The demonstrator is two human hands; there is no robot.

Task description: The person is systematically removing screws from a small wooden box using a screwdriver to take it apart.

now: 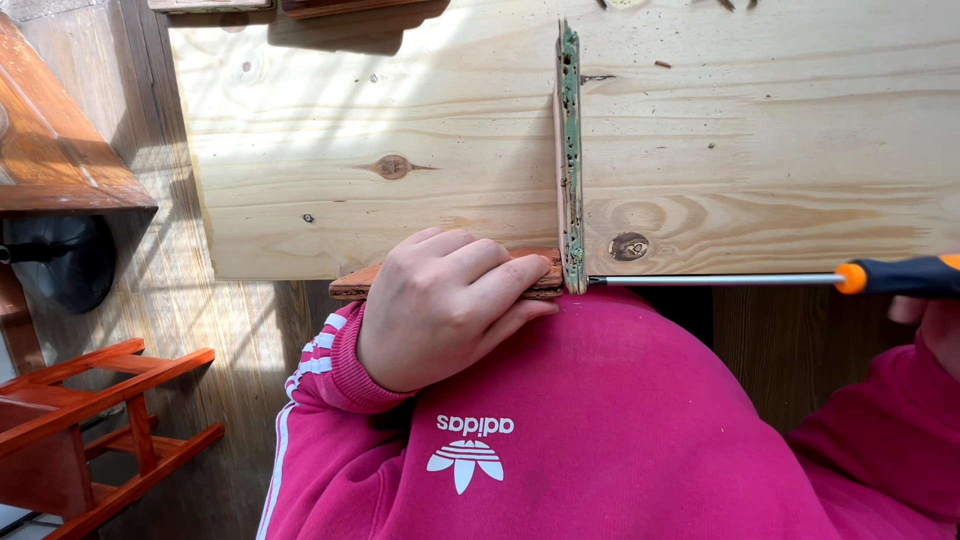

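Screwdriver (770, 279) with a long steel shaft and an orange-and-black handle lies level along the near edge of the pale pine board (400, 130); its tip meets the foot of the upright green-edged wooden piece (570, 150), which stands on edge across the board; right hand (935, 325) sits at the handle end, mostly cut off by the frame edge, so the set of its fingers cannot be told; left hand (445, 305) lies to the left of the upright piece, fingers curled down over a flat reddish-brown wooden piece (350, 284) that juts past the board's near edge and runs up against the upright piece; pink sleeves fill the space nearer than the board; red wooden stool (90, 430) stands on the floor well left of the board.
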